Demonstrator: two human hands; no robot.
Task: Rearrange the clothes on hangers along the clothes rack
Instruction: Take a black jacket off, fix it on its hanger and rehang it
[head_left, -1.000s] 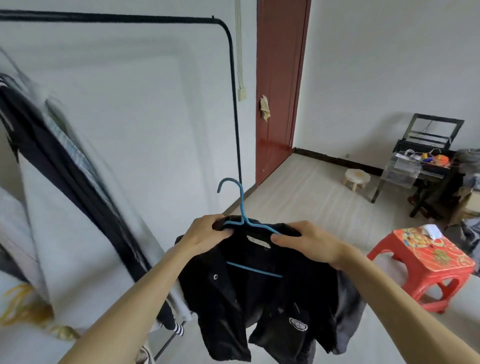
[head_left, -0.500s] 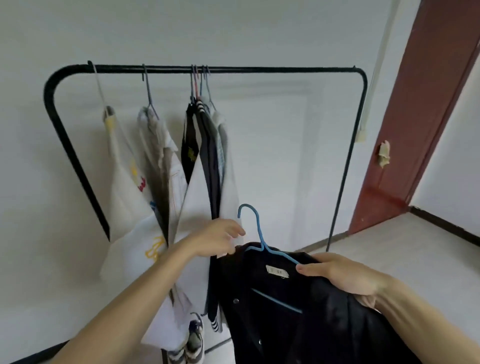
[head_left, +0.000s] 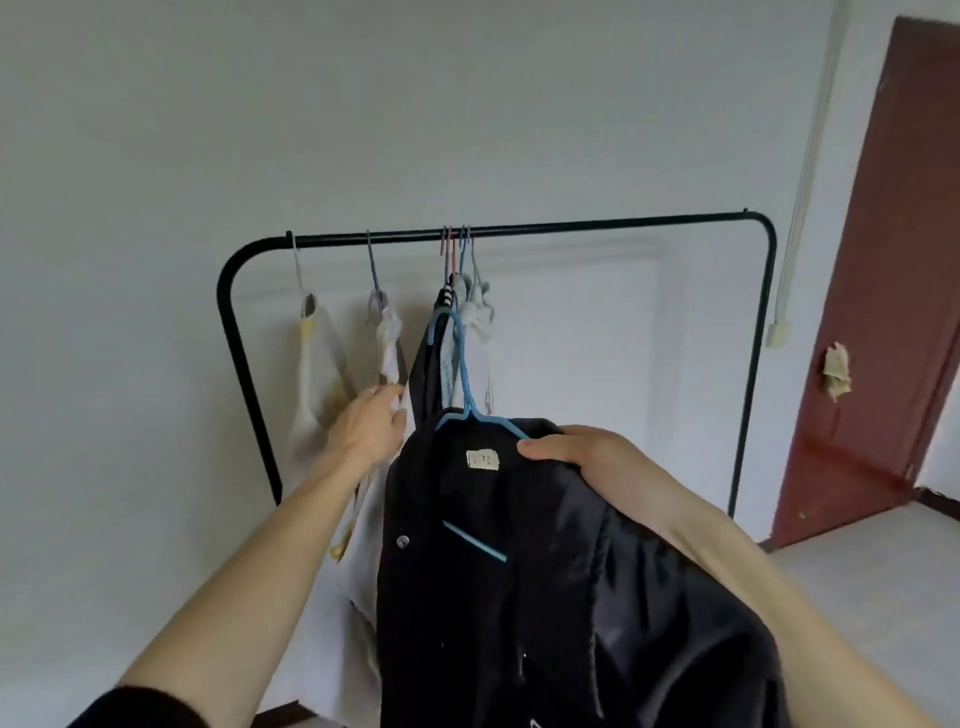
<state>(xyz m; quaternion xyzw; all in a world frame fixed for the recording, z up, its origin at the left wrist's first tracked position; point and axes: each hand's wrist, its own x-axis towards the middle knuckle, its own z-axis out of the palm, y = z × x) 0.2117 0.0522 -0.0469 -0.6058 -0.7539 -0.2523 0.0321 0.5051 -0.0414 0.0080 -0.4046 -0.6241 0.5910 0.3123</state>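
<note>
Evidently mid-task, the right hand (head_left: 597, 457) grips the black jacket (head_left: 519, 597) on its blue plastic hanger (head_left: 467, 410), not yet hooked on the black metal rack (head_left: 571, 226) above, while the loosely open left hand (head_left: 371, 426) touches hanging pale garments (head_left: 317, 379)

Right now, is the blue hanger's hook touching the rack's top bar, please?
Apart. The head view shows the blue hanger hook ending well below the rack bar.

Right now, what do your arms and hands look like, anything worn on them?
Both forearms are bare. The left hand wears a thin ring on one finger, and a dark sleeve is pushed up near that elbow. The right hand shows no ring or glove, and no sleeve is visible on that arm in frame.
</note>
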